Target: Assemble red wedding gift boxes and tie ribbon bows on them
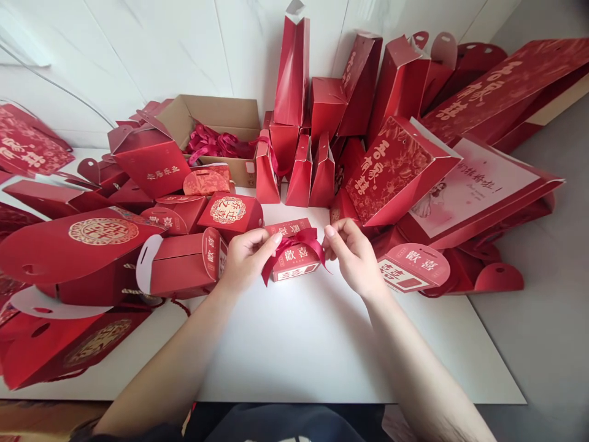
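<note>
A small red gift box with gold characters stands on the white table, mid-frame. A dark red ribbon is looped across its top. My left hand pinches the ribbon at the box's left side, fingers closed. My right hand pinches the ribbon's other end at the box's right side, fingers closed too. Both forearms reach in from the bottom edge.
Many red gift boxes and paper bags crowd the left, back and right, such as a round-lidded box by my left hand. A brown carton of red ribbons sits at the back. Large flat red bags lean at the right.
</note>
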A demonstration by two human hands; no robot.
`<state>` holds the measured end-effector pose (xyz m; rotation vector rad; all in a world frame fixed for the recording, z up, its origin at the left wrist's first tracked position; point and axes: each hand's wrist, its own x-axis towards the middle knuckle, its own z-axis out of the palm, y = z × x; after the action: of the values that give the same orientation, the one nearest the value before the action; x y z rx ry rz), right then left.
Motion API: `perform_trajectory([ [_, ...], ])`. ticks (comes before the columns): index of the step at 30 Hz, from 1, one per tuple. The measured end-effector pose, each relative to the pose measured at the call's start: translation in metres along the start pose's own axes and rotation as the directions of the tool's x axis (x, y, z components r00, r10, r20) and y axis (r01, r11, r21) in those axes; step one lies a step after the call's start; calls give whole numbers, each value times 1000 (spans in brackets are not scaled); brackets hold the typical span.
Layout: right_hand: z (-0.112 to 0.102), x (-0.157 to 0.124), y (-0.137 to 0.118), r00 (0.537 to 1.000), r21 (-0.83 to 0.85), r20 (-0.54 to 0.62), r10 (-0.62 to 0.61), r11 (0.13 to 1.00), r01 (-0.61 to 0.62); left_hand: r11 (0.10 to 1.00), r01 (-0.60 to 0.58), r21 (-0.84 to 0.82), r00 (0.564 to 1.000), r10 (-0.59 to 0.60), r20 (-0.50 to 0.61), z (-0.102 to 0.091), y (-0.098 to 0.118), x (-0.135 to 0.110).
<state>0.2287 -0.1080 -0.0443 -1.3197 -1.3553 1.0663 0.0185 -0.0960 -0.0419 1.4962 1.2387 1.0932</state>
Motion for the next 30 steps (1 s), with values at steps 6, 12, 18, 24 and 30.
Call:
perform_trajectory([
  [6, -2, -11, -5, 976, 30, 219, 16, 999, -23, 1000, 18, 12, 1000, -18, 22, -1, 2, -1],
  [12, -4, -13, -8, 951, 9, 309, -20, 1000, 18, 995, 33, 95, 999, -29, -39, 4, 3, -2],
  [18, -12, -11, -3, 903, -56, 426, 61, 998, -41, 960, -6, 280, 989, 46, -139, 9, 2, -2],
  [24, -19, -5, 2, 844, 7, 528, 95, 993, -116, 961, -1, 277, 994, 32, -107, 12, 3, -1],
  [30, -38, -4, -5, 777, -164, 607, 165, 983, -80, 959, 45, 281, 995, -18, -95, 10, 8, -3],
])
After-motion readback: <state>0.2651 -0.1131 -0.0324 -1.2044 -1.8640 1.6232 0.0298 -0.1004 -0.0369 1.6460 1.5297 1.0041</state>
